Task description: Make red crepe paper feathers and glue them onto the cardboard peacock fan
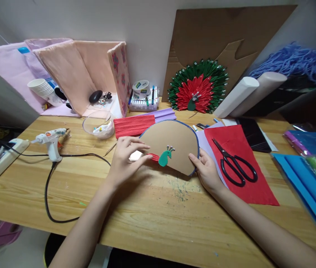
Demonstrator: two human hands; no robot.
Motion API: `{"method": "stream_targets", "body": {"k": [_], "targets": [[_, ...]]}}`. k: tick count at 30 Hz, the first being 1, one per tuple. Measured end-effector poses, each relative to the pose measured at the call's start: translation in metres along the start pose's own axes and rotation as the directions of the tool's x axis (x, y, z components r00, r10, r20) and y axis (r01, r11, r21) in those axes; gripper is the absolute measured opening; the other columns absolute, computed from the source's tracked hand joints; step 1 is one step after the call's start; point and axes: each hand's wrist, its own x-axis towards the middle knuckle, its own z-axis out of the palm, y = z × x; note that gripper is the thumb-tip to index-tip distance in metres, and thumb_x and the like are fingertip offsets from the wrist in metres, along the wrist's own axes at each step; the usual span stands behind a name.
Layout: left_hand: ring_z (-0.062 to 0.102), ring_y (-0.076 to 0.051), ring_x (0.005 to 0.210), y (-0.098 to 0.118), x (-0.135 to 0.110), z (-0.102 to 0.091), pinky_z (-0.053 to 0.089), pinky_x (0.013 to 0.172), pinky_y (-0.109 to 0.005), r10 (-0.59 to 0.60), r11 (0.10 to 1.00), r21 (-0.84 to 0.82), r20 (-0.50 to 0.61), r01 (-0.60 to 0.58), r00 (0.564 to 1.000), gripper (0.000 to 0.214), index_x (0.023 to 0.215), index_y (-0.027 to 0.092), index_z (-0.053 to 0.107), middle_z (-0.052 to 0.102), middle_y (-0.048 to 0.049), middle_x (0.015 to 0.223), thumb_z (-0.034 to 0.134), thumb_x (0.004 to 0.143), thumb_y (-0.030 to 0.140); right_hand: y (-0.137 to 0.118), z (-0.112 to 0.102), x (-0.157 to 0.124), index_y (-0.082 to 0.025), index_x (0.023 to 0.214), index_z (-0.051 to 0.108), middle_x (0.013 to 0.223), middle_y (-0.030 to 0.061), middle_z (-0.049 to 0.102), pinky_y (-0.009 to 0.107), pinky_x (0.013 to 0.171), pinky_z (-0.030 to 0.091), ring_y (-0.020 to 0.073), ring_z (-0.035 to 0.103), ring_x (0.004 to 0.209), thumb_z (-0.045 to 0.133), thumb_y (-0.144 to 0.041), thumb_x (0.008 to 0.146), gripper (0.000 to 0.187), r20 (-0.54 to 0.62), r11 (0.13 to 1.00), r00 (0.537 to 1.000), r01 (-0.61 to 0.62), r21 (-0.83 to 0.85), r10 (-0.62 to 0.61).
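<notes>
A half-round cardboard piece (pixel 180 138) with a blue edge is held tilted above the table. My right hand (pixel 206 168) grips its right edge, thumb on the front. Near the bottom of the cardboard sits a green peacock body (pixel 163 158) with a small crest of pin-like tips. Beside it, on the left, a red paper feather (pixel 154 157) touches the cardboard. My left hand (pixel 127 158) has its thumb and fingertips at the outer end of this feather, apparently pinching it; part of the grip is hidden.
At left a glue gun (pixel 51 141) stands with its cord on the table. Black scissors (pixel 236 165) lie on red sheet material (pixel 254 186) at right. Red crepe paper (pixel 134 125) and a clear bowl (pixel 98 126) lie behind. A finished-looking peacock (pixel 197 87) leans on cardboard (pixel 214 33).
</notes>
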Motion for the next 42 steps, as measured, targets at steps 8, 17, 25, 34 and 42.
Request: {"method": "stream_targets", "body": {"k": [8, 17, 25, 34, 42], "targets": [[0.048, -0.021, 0.088, -0.009, -0.002, 0.009, 0.037, 0.081, -0.038, 0.097, 0.987, 0.104, 0.192, -0.119, 0.977, 0.021, 0.092, 0.026, 0.067, 0.062, -0.0050, 0.089, 0.064, 0.075, 0.037, 0.000, 0.000, 0.000, -0.025, 0.115, 0.051, 0.117, 0.0047, 0.062, 0.038, 0.085, 0.053, 0.0222, 0.060, 0.103, 0.056, -0.037, 0.083, 0.036, 0.007, 0.999, 1.000, 0.025, -0.027, -0.025], [0.055, -0.015, 0.064, -0.010, -0.002, 0.003, 0.040, 0.063, -0.027, -0.200, 0.980, 0.034, 0.111, 0.197, 0.974, 0.027, 0.076, 0.020, 0.064, 0.065, -0.0019, 0.070, 0.044, 0.087, 0.035, -0.002, 0.001, -0.001, -0.024, 0.112, 0.052, 0.117, 0.0051, 0.062, 0.037, 0.083, 0.053, 0.0230, 0.060, 0.104, 0.058, -0.038, 0.081, 0.035, 0.018, 1.000, 1.000, 0.018, -0.001, -0.018], [0.059, -0.014, 0.061, -0.007, -0.007, 0.015, 0.044, 0.056, -0.024, -0.266, 0.950, -0.117, 0.182, 0.289, 0.947, 0.024, 0.081, 0.020, 0.067, 0.068, -0.0037, 0.075, 0.049, 0.084, 0.036, -0.001, 0.000, 0.000, -0.023, 0.119, 0.049, 0.119, 0.0062, 0.061, 0.040, 0.091, 0.049, 0.0229, 0.059, 0.106, 0.058, -0.038, 0.081, 0.042, -0.012, 0.999, 1.000, 0.020, -0.042, -0.021], [0.061, -0.014, 0.061, -0.009, -0.014, 0.026, 0.048, 0.054, -0.025, -0.405, 0.846, -0.308, 0.160, 0.436, 0.900, 0.020, 0.083, 0.018, 0.068, 0.069, -0.0052, 0.075, 0.057, 0.078, 0.033, -0.002, 0.001, 0.000, -0.024, 0.117, 0.051, 0.117, 0.0058, 0.062, 0.041, 0.092, 0.048, 0.0228, 0.060, 0.105, 0.059, -0.039, 0.080, 0.041, -0.022, 0.999, 1.000, 0.015, -0.037, -0.016], [0.061, -0.014, 0.060, -0.006, -0.009, 0.025, 0.049, 0.053, -0.024, -0.482, 0.764, -0.426, 0.121, 0.484, 0.868, 0.022, 0.082, 0.016, 0.069, 0.069, -0.0058, 0.074, 0.065, 0.071, 0.035, -0.002, 0.000, 0.000, -0.024, 0.106, 0.055, 0.113, 0.0050, 0.063, 0.040, 0.090, 0.047, 0.0229, 0.058, 0.105, 0.059, -0.037, 0.080, 0.029, -0.070, 0.998, 0.996, 0.058, -0.039, -0.060]]}}
